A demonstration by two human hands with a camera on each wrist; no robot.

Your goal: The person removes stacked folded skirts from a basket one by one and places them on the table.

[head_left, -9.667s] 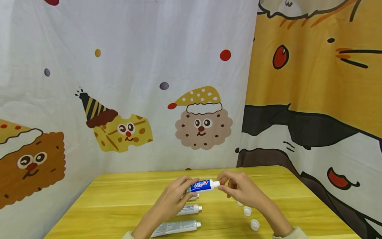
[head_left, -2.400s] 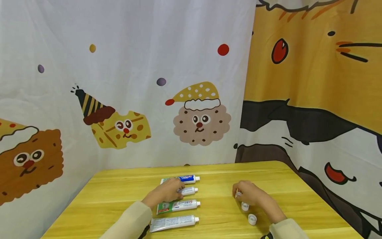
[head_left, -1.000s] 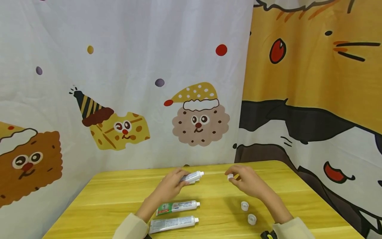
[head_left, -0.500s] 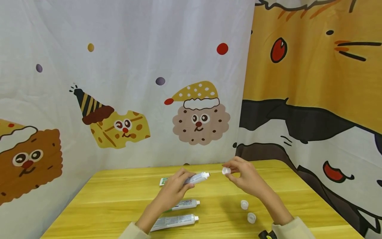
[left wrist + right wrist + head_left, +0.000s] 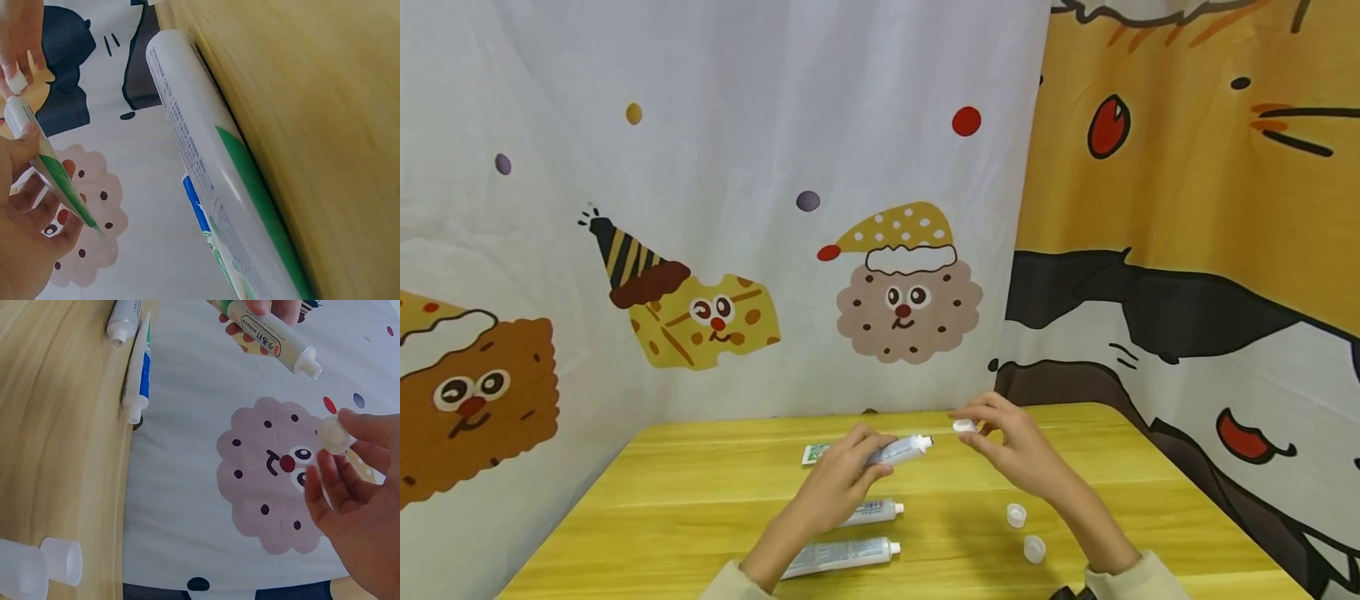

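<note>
My left hand (image 5: 838,475) grips a white-and-green toothpaste tube (image 5: 898,450) above the table, its bare nozzle tilted up to the right. In the right wrist view that tube (image 5: 269,331) shows green at its far end. Thumb and fingers of my right hand (image 5: 1015,442) pinch a white screw cap (image 5: 965,426) a short gap from the nozzle. The right wrist view has the cap (image 5: 334,436) apart from the tube. Behind the left hand lies a blue, white and green toothpaste tube (image 5: 814,454), mostly hidden in the head view.
Two more toothpaste tubes, one printed (image 5: 872,511) and one silvery (image 5: 842,556), lie on the wooden table (image 5: 700,500), nozzles to the right. Two white caps (image 5: 1016,515) (image 5: 1034,548) sit right of them. A cartoon-printed curtain (image 5: 737,125) hangs behind the table.
Earlier both hands held the blue tube, which then lay on the table. The left hand has since lifted another tube and the right a cap; tube and cap have come closer, the cap tipping.
</note>
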